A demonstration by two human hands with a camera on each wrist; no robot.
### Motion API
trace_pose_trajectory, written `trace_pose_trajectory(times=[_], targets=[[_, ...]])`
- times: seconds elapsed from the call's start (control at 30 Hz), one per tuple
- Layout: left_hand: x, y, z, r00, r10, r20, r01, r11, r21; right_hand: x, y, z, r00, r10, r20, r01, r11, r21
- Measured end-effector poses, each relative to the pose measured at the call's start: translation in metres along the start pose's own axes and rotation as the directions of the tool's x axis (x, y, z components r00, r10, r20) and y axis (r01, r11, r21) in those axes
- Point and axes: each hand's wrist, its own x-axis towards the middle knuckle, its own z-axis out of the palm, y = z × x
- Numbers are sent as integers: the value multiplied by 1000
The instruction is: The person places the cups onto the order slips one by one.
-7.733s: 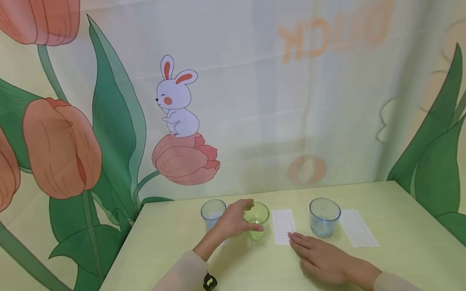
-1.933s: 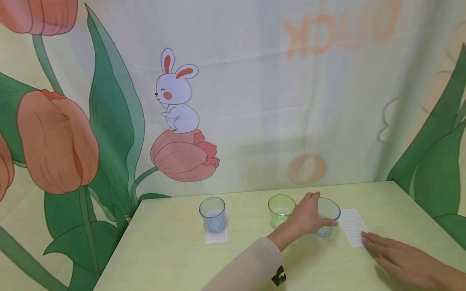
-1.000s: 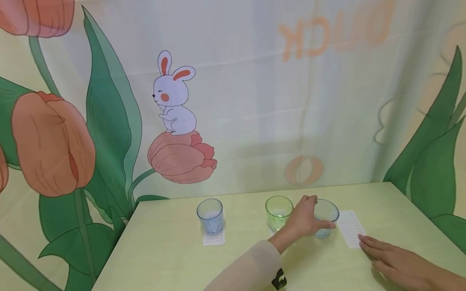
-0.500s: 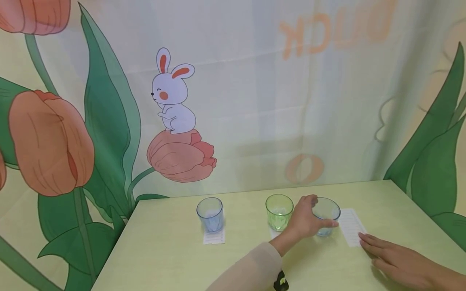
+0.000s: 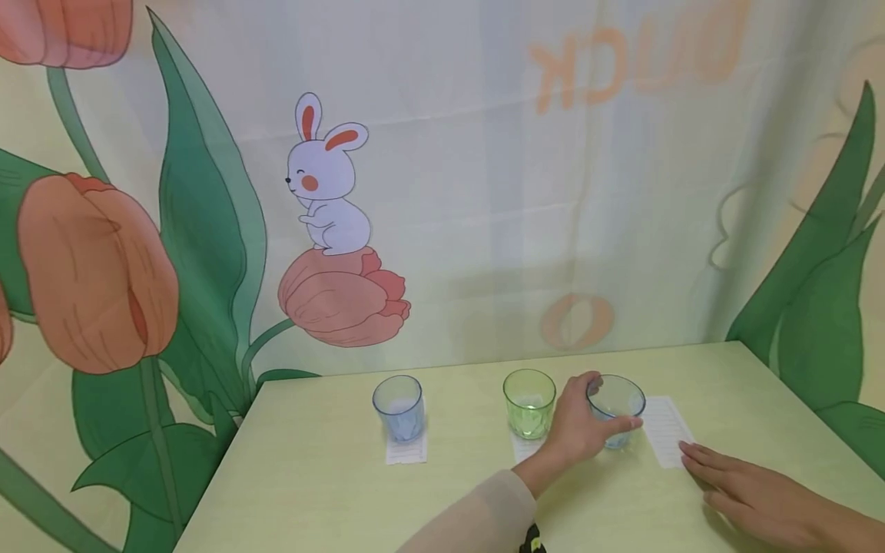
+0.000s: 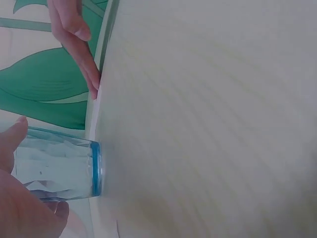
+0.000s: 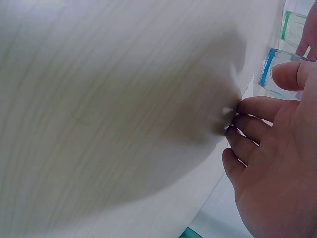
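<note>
My left hand (image 5: 575, 424) grips a clear blue glass tumbler (image 5: 620, 399) that stands upright at the right of the table, thumb on its near side and fingers round the far side. In the left wrist view, the same blue tumbler (image 6: 59, 166) sits between thumb and fingers, its base at the tabletop. Just right of it lies a white printed paper strip (image 5: 667, 430). My right hand (image 5: 754, 491) touches the strip's near right edge with straight fingertips; the right wrist view shows these fingers (image 7: 252, 126) pressing down at the table.
A green tumbler (image 5: 529, 407) stands on a second paper strip (image 5: 523, 449), close to my left wrist. Farther left, another blue tumbler (image 5: 399, 411) stands on its own strip (image 5: 408, 455). A printed curtain (image 5: 470, 192) hangs behind the table's (image 5: 311, 491) back edge.
Over the earlier frames, the green tumbler moved right onto the middle strip. My left hand went from it to the right blue tumbler; my right hand shifted to the right strip. Little moved lately.
</note>
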Motion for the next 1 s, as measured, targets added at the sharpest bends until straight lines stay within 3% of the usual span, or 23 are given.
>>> trace_pose_trajectory(times=[0.33, 0.47, 0.73, 1.0], targets=[[13, 8, 4, 999, 14, -47, -16, 999, -41, 2, -2, -3, 999, 17, 28, -17, 1000, -10], [21, 19, 8, 999, 42, -22, -43, 997, -57, 2, -2, -3, 999, 17, 30, -17, 1000, -13], [31, 35, 33, 998, 20, 54, -16, 997, -72, -5, 7, 3, 992, -99, -82, 100, 995, 6], [36, 28, 47, 997, 8, 81, -4, 999, -47, -1, 8, 11, 956, -226, -186, 220, 974, -55]])
